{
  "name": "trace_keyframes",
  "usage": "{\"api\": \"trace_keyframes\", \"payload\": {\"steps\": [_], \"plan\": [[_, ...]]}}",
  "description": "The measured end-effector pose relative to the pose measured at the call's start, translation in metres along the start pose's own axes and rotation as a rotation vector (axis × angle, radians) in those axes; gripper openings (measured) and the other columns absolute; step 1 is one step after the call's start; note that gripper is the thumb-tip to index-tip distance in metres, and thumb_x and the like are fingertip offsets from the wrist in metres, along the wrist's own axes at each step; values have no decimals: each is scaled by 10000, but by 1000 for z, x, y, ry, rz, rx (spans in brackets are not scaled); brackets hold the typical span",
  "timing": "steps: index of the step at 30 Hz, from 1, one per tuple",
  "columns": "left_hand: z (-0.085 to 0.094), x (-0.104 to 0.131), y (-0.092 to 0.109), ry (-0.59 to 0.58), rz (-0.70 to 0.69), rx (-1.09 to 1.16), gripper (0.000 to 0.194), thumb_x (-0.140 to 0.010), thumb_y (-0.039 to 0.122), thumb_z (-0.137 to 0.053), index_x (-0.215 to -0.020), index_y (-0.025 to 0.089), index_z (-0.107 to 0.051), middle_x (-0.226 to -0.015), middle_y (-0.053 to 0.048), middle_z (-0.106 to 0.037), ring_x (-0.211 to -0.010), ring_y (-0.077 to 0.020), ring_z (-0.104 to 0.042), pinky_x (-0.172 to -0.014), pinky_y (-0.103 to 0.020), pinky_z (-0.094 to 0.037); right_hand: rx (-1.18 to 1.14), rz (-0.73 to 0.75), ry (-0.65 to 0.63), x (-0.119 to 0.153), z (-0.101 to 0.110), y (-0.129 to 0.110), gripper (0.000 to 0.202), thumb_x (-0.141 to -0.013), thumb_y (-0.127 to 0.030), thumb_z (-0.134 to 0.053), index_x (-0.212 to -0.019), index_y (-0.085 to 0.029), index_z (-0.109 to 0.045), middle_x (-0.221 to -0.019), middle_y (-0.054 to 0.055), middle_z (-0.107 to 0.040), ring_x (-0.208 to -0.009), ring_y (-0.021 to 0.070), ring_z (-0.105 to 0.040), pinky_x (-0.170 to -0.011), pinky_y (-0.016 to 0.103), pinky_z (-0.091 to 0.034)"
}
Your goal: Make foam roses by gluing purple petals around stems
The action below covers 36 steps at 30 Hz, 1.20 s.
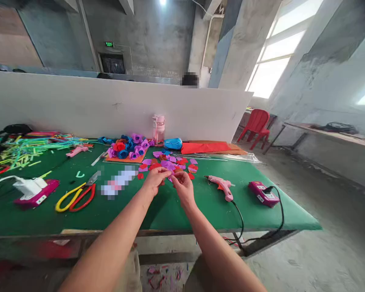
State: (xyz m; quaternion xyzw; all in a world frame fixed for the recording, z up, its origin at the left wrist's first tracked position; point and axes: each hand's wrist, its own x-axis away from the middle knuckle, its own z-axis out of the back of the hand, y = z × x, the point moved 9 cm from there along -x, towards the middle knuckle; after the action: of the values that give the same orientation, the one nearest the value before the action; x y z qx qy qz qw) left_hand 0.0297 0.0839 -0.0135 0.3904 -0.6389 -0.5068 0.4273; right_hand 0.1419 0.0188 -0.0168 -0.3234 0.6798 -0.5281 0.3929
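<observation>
My left hand (155,179) and my right hand (184,184) meet over the table, both with fingers pinched. Between their fingertips is a small purple petal (170,175), mostly covered by the fingers. Just beyond the hands lies a loose spread of red and purple paper petals (169,163). Behind and to the left, a cluster of purple, blue and red paper flowers (129,147) rests on an orange sheet. A pink hot glue gun (221,185) lies to the right of my right hand. Scissors (79,194) with one yellow and one red handle lie to the left.
A green-topped table (173,211) carries everything. Toward its back stand a pink bottle (159,129), a blue roll (172,143) and red sheets (205,147). Power blocks sit right (263,194) and left (38,194), with trailing cords. Colourful strips (27,148) pile up far left, near another pink glue gun (77,150).
</observation>
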Motion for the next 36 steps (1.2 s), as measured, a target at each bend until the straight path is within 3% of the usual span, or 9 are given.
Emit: {"api": "trace_keyframes", "payload": {"steps": [5,8,11,17,21,23,27,30,36], "plan": [[-10,7,1,-121,8,-8,288,-571,331,-725,-762,147,-612,-656,19,-561,-577,-80,-493,-498,-194,-334,-54,-69,-57,1,2,-1,192,-665,-352,-618,-697,-181,-536,-626,-38,-527,-562,98,-473,-537,219,-396],[-17,11,7,-316,-32,-46,310,-634,300,-691,-908,168,-633,-857,-27,-625,-774,-128,-567,-620,-227,-408,-32,-141,-161,6,0,1,156,-639,-298,-631,-663,-171,-544,-594,-43,-530,-528,81,-455,-520,207,-374],[-21,15,11,-451,-99,-151,261,-625,271,-705,-845,140,-651,-794,-35,-641,-721,-126,-569,-657,-253,-421,-42,-180,-226,11,-2,3,144,-632,-276,-628,-644,-166,-537,-563,-43,-542,-496,71,-457,-504,203,-368],[-19,11,8,-317,-142,-336,179,-590,255,-719,-637,121,-609,-576,7,-581,-556,-96,-517,-536,-219,-385,-32,-235,-222,14,-1,20,195,-638,-315,-614,-738,-184,-509,-553,-33,-583,-487,105,-537,-505,231,-437],[-14,4,0,-291,-115,-444,153,-635,248,-683,-638,133,-581,-531,12,-582,-497,-95,-522,-502,-212,-390,103,-132,-205,11,5,28,153,-659,-304,-582,-733,-187,-518,-549,-33,-572,-451,94,-509,-467,219,-425],[6,-6,2,-162,-132,-632,109,-699,242,-622,-673,142,-588,-537,0,-602,-494,-106,-543,-502,-215,-400,194,-87,-201,10,8,32,116,-670,-291,-558,-714,-191,-519,-520,-40,-548,-432,94,-491,-439,210,-409],[55,-19,23,231,-268,-1146,123,-757,178,-526,-731,155,-645,-704,-55,-679,-667,-158,-615,-610,-246,-428,266,-63,-227,12,10,39,109,-697,-295,-520,-734,-193,-528,-570,-20,-578,-444,100,-498,-421,205,-411],[64,-28,19,240,-271,-1250,171,-753,138,-508,-728,162,-675,-782,-73,-697,-769,-189,-625,-686,-266,-432,287,-56,-231,13,9,39,137,-722,-323,-510,-747,-192,-539,-592,-6,-590,-450,104,-497,-414,206,-406],[43,-39,4,152,-311,-1403,160,-749,158,-541,-740,147,-701,-834,-118,-691,-862,-232,-618,-775,-302,-439,321,-26,-243,15,6,34,151,-737,-345,-500,-739,-200,-542,-582,-9,-588,-457,111,-491,-425,212,-390]]}}
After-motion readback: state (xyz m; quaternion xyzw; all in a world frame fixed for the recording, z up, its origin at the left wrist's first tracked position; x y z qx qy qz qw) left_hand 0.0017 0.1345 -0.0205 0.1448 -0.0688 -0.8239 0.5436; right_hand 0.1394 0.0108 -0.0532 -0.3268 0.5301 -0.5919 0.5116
